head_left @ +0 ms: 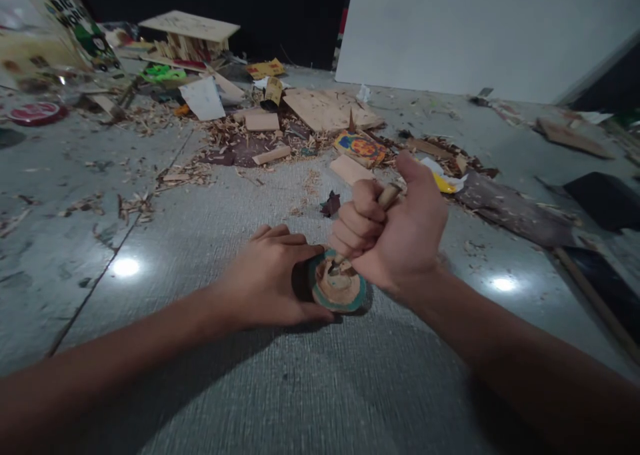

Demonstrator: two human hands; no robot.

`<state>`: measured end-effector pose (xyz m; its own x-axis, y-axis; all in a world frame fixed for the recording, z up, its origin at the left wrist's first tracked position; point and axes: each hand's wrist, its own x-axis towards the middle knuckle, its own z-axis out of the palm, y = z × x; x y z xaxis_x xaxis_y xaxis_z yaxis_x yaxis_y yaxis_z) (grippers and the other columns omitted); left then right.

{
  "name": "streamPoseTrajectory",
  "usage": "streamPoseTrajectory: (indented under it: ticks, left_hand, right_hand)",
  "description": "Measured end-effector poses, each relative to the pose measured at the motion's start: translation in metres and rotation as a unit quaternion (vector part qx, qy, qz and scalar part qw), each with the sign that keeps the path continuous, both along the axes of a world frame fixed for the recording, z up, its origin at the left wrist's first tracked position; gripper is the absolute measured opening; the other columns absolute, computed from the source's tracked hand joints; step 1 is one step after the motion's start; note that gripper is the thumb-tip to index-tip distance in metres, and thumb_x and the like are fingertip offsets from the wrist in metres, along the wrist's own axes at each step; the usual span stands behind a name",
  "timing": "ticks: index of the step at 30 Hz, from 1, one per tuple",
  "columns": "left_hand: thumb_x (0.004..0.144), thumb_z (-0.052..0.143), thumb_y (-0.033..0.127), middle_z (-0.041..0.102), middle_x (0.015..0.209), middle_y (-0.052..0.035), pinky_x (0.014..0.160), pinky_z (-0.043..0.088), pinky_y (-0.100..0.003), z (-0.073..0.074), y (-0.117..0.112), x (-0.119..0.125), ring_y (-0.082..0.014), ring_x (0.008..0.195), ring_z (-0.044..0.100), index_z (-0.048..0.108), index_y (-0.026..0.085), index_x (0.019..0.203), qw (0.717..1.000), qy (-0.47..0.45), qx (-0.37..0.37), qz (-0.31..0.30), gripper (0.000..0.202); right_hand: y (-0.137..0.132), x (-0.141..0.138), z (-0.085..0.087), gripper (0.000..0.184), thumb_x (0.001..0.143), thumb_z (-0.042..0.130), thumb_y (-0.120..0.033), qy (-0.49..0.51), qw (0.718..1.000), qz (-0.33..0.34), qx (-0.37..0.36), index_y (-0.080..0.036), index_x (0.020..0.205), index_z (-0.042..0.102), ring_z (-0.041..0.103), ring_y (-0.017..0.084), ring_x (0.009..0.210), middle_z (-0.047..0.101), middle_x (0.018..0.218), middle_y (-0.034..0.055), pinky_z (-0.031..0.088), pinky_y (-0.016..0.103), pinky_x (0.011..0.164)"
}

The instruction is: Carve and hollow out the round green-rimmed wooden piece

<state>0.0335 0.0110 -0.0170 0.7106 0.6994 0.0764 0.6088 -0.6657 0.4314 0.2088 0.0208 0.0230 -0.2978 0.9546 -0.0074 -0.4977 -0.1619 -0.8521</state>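
Note:
My left hand (275, 275) is wrapped around the side of a small round wooden piece (356, 300) with a green-painted rim and a rough, bare-wood hollow on top. The piece rests on the grey floor. In a fist with the thumb raised, my right hand (395, 232) grips a wooden-handled carving tool (389, 195). The butt of its handle shows above the fingers, and its lower end slants into the hollow. The exact shape of the tool's tip cannot be made out. A small dark crumpled scrap (331, 204) lies just beyond the hands.
Wood shavings (220, 132), blocks (262, 122) and a flat board (325, 108) litter the floor ahead. A small wooden structure (190, 25) stands at the back left. To the right are a brown cloth-like strip (515, 205) and a dark flat object (607, 198).

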Motion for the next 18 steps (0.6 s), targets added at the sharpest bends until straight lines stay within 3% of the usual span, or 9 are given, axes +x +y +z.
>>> streamPoseTrajectory:
  ticks: [9,18]
  left_hand:
    - [0.066,0.071,0.072,0.071,0.091,-0.0079,0.086,0.046,-0.046,-0.004,-0.002,-0.002,-0.0308,0.095,0.063,0.072,0.022,0.097,1.000,-0.012,-0.002,0.013,0.059]
    - [0.066,0.074,0.068,0.072,0.094,-0.0072,0.090,0.047,-0.049,-0.004,-0.003,-0.002,-0.0312,0.098,0.064,0.072,0.023,0.097,0.999,-0.034,-0.002,0.014,0.055]
  right_hand:
    - [-0.016,-0.014,-0.003,0.065,0.083,0.049,-0.074,-0.031,0.997,0.047,0.062,-0.025,0.046,0.028,0.017,0.008,0.034,0.017,0.038,-0.0074,0.020,0.027,0.036]
    - [-0.025,-0.022,0.001,0.063,0.085,0.049,-0.070,-0.067,0.995,0.027,0.071,-0.024,0.047,0.030,0.017,0.008,0.036,0.018,0.040,-0.0068,0.016,0.027,0.038]
